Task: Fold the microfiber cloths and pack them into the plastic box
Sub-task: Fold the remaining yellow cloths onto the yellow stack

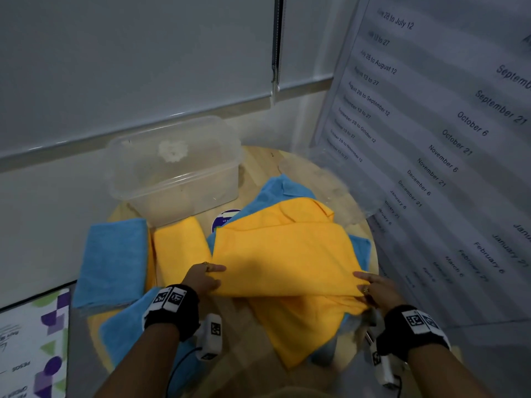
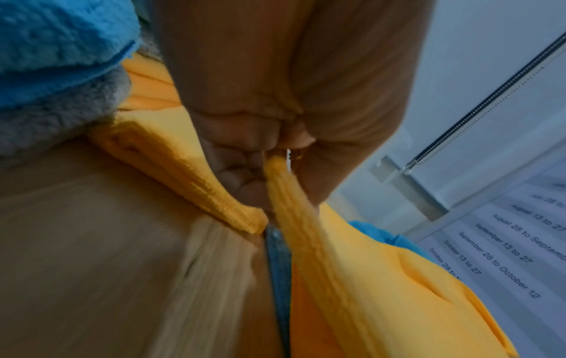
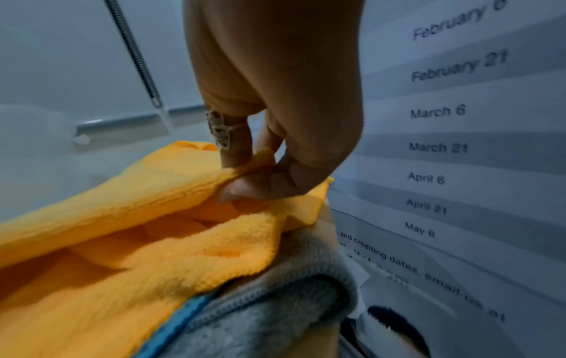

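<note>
A large yellow microfiber cloth (image 1: 284,254) lies spread over the pile on the round wooden table (image 1: 258,162). My left hand (image 1: 205,278) pinches its near left edge, and the left wrist view shows the yellow cloth (image 2: 306,230) pinched in my curled left hand (image 2: 269,164). My right hand (image 1: 370,285) pinches the near right edge; up close, thumb and fingers of the right hand (image 3: 245,174) clamp the yellow cloth (image 3: 153,218). A clear plastic box (image 1: 175,170) stands behind, with no cloth in it. Blue cloths (image 1: 283,188) lie underneath.
A folded blue cloth (image 1: 113,259) and a folded yellow cloth (image 1: 179,251) lie at the left of the table. A grey cloth (image 3: 260,310) sits under the pile at the near right. A printed date poster (image 1: 445,139) leans close on the right; a wall stands behind.
</note>
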The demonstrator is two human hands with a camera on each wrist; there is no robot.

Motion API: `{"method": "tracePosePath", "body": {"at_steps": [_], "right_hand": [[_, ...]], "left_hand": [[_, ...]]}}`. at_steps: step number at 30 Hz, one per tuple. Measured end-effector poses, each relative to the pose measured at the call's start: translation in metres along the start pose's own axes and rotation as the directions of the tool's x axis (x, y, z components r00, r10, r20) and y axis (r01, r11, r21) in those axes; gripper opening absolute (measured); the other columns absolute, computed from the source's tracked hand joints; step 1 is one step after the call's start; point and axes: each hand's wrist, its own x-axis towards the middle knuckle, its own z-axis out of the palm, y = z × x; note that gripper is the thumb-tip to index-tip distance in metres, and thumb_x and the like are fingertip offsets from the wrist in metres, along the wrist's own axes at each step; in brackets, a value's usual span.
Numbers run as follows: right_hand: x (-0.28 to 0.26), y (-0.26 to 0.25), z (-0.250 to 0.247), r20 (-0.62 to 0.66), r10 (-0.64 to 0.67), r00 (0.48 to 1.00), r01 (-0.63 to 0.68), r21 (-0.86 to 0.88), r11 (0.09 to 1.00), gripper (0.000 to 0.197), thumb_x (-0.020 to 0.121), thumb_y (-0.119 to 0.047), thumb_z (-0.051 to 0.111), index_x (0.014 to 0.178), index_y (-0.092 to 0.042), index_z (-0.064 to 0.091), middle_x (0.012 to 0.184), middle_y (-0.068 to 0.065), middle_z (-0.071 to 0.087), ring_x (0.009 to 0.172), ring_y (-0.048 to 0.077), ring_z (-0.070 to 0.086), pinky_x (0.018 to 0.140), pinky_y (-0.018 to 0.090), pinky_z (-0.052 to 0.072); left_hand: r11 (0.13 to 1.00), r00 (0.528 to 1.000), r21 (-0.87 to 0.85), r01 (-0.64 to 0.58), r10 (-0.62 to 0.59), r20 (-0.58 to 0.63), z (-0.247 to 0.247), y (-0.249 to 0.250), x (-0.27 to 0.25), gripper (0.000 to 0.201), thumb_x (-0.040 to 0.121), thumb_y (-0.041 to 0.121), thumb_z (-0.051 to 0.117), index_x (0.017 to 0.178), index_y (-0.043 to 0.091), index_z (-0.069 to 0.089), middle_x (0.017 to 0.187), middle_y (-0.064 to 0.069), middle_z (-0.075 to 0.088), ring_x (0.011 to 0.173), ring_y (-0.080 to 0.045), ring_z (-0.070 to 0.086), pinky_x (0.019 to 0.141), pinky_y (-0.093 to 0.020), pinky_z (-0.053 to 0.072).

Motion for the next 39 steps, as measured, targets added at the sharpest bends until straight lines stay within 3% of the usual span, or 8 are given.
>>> {"method": "tracePosePath", "body": {"at_steps": [7,13,17,20,25,29,33,39], "right_hand": [[0.002,-0.024,0.016,-0.003,-0.392,0.92,0.255,-0.754,0.605,0.032,0.081,-0.018,0.06,0.113,-0.015,0.064,0.117,0.018,0.058,0.11,0.032,0.055,0.09,0.038,0.048],[-0.005,-0.045,0.086,0.385,-0.508,0.77,0.597,-0.715,0.363,0.046,0.087,-0.012,0.059,0.132,-0.01,0.05,0.144,0.013,0.035,0.126,0.032,0.041,0.1,0.035,0.039],[-0.017,-0.043,0.132,0.498,-0.43,0.753,0.651,-0.468,0.597,0.028,0.095,-0.009,0.05,0.122,-0.01,0.059,0.124,0.011,0.056,0.105,0.023,0.053,0.082,0.021,0.038],[-0.022,-0.05,0.148,0.476,-0.235,0.848,0.316,-0.097,0.944,0.035,0.102,-0.026,0.036,0.121,-0.01,0.061,0.118,0.009,0.062,0.107,0.022,0.057,0.089,0.028,0.045],[-0.009,-0.064,0.151,0.422,0.008,0.906,-0.08,0.153,0.985,0.039,0.096,-0.05,0.037,0.094,-0.019,0.062,0.091,0.005,0.064,0.092,0.024,0.058,0.094,0.041,0.043],[0.0,-0.07,0.143,0.346,-0.059,0.936,0.103,-0.112,0.988,0.039,0.097,-0.042,0.04,0.087,-0.009,0.058,0.061,0.005,0.045,0.06,0.019,0.047,0.076,0.037,0.044],[0.018,-0.067,0.143,0.325,-0.044,0.945,0.138,-0.272,0.952,0.061,0.098,-0.047,0.034,0.141,-0.005,0.035,0.081,-0.004,0.049,0.071,0.01,0.045,0.082,0.034,0.042],[0.014,-0.088,0.147,0.357,-0.094,0.929,0.2,-0.275,0.94,0.06,0.1,-0.041,0.03,0.149,-0.011,0.014,0.157,0.007,0.015,0.143,0.026,0.02,0.117,0.04,0.02]], "left_hand": [[0.991,0.988,0.102,-0.084,0.069,0.141,-0.01,0.004,-0.002,0.077,0.079,-0.005,0.063,0.145,0.016,0.029,0.154,-0.009,0.018,0.132,-0.026,0.035,0.094,-0.023,0.038],[0.966,0.96,0.159,-0.206,0.168,0.222,-0.005,0.023,-0.011,0.095,0.081,0.012,0.065,0.149,0.016,0.0,0.156,-0.007,-0.001,0.143,-0.027,0.017,0.109,-0.034,0.031],[0.93,0.926,0.167,-0.326,0.279,0.254,0.017,0.045,-0.016,0.092,0.085,0.007,0.061,0.149,0.018,-0.004,0.157,0.002,-0.011,0.145,-0.02,0.007,0.105,-0.027,0.03],[0.892,0.896,0.205,-0.402,0.337,0.291,0.042,0.064,-0.015,0.093,0.084,0.009,0.062,0.149,0.019,-0.004,0.156,0.004,-0.014,0.14,-0.024,0.025,0.098,-0.029,0.041],[0.814,0.82,0.256,-0.522,0.396,0.414,0.085,0.078,-0.003,0.082,0.079,0.011,0.064,0.147,0.009,0.02,0.156,-0.009,0.011,0.14,-0.019,0.028,0.095,-0.043,0.044],[0.8,0.798,0.257,-0.542,0.394,0.455,0.11,0.075,0.002,0.034,0.077,0.008,0.064,0.106,-0.009,0.059,0.149,-0.015,0.028,0.145,-0.02,0.011,0.095,-0.033,0.042],[0.814,0.793,0.204,-0.544,0.419,0.442,0.117,0.074,0.003,0.048,0.08,0.003,0.06,0.127,-0.003,0.051,0.152,-0.01,0.018,0.107,-0.025,0.055,0.075,-0.024,0.039],[0.858,0.821,0.055,-0.511,0.469,0.325,0.12,0.071,0.007,0.052,0.082,0.008,0.062,0.132,0.016,0.049,0.133,-0.004,0.03,0.058,-0.01,0.045,0.064,-0.028,0.043]]}}
